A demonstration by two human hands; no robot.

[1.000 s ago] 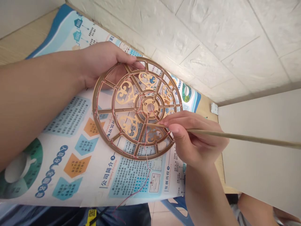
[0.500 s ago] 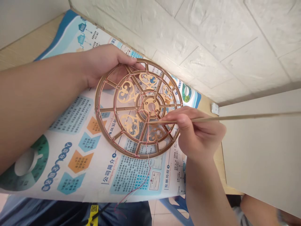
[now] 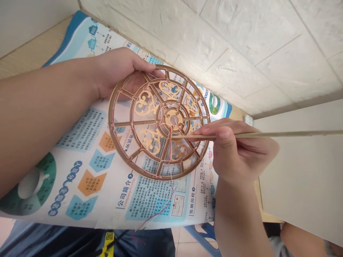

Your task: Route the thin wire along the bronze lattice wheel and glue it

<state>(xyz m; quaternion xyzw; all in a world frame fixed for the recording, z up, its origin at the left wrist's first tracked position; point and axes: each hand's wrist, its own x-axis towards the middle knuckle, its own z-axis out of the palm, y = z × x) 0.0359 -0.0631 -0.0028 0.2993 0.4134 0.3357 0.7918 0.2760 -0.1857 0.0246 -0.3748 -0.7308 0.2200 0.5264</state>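
Observation:
My left hand (image 3: 120, 69) grips the upper left rim of a round gold openwork disc (image 3: 134, 123) with spokes and scroll ornaments, holding it above a printed poster. Thin red wire (image 3: 160, 210) runs along the disc's spokes and trails off its lower edge toward my lap. My right hand (image 3: 238, 150) is closed in a pinch on a long thin wooden stick (image 3: 281, 134). The stick lies nearly level, and its tip (image 3: 174, 137) rests on the disc just below the hub, by the red wire.
A blue and white printed poster (image 3: 88, 167) covers the wooden table. A white textured wall (image 3: 227, 43) runs along the far side. A pale flat board (image 3: 302, 178) stands at the right. A blue plastic stool (image 3: 200, 235) and another person's arm (image 3: 302, 235) show below.
The stick has swung from slanting down to the right to nearly level. My right hand has slid to the right along it. The disc stays in my left hand.

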